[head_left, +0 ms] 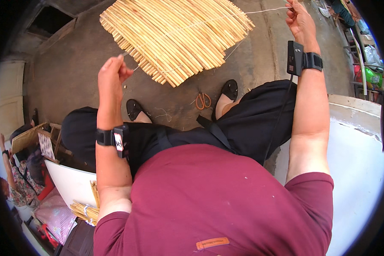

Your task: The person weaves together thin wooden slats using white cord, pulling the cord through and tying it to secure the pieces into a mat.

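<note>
A mat of pale yellow reed-like sticks (179,36), bound side by side with thread, lies at the top of the view beyond my feet. A thin white string (266,10) stretches across it, fairly taut. My right hand (301,20), raised past the mat's right edge, is closed with the string pinched in its fingertips. Off the mat's left edge, my left hand (112,71) is closed on the string's other side; its fingers partly hide the grip. Loose thread hangs along the near and right edges of the mat.
Orange-handled scissors (203,101) lie on the floor (68,72) between my black shoes, near thread scraps. At lower left are a white board (70,181), a tied stick bundle (83,210) and another person (23,183). A cluttered shelf (371,64) stands far right, above a white surface (350,170).
</note>
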### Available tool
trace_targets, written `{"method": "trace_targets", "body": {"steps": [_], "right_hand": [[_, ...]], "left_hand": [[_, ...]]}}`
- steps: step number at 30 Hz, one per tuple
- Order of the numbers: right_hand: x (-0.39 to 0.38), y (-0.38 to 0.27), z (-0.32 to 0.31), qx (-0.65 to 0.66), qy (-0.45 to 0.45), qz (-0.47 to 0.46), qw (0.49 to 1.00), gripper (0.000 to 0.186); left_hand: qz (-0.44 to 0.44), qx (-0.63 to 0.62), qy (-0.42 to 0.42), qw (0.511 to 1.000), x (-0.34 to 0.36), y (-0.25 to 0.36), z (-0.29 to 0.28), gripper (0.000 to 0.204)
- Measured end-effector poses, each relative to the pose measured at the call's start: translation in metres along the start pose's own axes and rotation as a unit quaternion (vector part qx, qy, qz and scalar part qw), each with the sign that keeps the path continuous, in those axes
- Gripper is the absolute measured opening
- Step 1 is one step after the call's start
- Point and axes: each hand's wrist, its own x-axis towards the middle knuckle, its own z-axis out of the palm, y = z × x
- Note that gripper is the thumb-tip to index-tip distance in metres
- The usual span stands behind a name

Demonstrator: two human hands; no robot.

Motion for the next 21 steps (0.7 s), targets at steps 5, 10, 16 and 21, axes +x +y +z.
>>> {"method": "trace_targets", "body": {"steps": [5,10,16,21], "right_hand": [[0.035,0.012,-0.013,-0.019,-0.149,-0.034,0.988,0.006],[-0.019,0.004,0.059,-0.023,-0.125,-0.057,0.990,0.005],[-0.057,0.012,0.113,-0.196,-0.286,-0.065,0.936,0.014],[-0.103,0.052,0.157,-0.383,-0.426,-0.156,0.805,0.013]], "left_hand": [[0.129,0.087,-0.145,0.977,0.027,0.051,0.055,0.019],[0.348,0.484,-0.092,0.798,0.027,0.115,0.101,0.032],[0.467,0.341,0.036,0.815,0.045,0.101,0.048,0.040],[-0.059,0.002,0.121,0.991,0.018,-0.011,0.018,0.067]]}}
